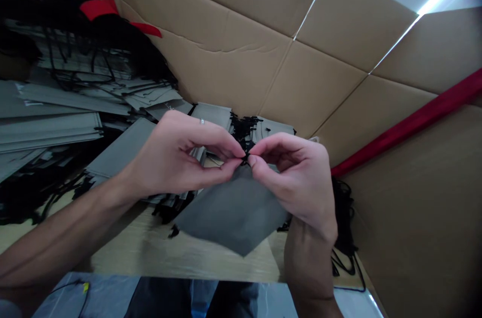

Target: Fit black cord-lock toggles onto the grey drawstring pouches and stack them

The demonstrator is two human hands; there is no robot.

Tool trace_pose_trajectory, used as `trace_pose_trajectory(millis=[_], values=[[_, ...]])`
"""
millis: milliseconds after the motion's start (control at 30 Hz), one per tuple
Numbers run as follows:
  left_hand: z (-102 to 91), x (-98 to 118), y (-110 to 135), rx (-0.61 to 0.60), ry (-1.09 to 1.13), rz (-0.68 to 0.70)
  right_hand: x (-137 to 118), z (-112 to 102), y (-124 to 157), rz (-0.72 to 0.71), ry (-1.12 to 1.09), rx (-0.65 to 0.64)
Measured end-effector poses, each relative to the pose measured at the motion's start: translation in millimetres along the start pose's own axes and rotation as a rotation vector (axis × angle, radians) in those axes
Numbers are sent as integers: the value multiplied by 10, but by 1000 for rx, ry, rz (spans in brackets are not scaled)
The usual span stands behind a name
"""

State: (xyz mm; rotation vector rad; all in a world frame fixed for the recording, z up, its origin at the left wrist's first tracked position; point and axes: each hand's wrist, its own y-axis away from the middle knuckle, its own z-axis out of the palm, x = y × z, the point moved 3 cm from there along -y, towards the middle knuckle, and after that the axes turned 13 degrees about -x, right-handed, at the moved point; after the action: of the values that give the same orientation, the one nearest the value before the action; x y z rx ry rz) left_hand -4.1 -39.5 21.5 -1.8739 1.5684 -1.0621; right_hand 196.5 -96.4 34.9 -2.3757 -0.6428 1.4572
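My left hand [199, 152] and my right hand [297, 177] meet near the middle of the head view, each closed in a pinch. Between the fingertips is a small bit of black cord [246, 158], mostly hidden by the fingers. Under it a flat grey pouch-like piece [237, 212] hangs by its top, one corner pointing down toward me. A ring shows on a finger of my left hand. Just beyond the fingers lie stacked grey pieces [273, 127] with black cord ends [244, 125] bunched between them.
More stacks of grey pieces [48, 130] with black cords fill the left side, topped by a black bundle with red strips [98, 8]. Cardboard walls [226, 22] enclose the table [188, 258] at the back and right. Black cords [344, 222] lie at right, below a dark red strap [410, 125].
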Motion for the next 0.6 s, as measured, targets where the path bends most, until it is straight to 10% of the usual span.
trace_pose_trajectory(millis=[233,600], values=[[25,113,149,-71,-416,128,-28,38,60,75,113,20],[57,47,136,-24,-357,220,-37,51,124,14,233,89]])
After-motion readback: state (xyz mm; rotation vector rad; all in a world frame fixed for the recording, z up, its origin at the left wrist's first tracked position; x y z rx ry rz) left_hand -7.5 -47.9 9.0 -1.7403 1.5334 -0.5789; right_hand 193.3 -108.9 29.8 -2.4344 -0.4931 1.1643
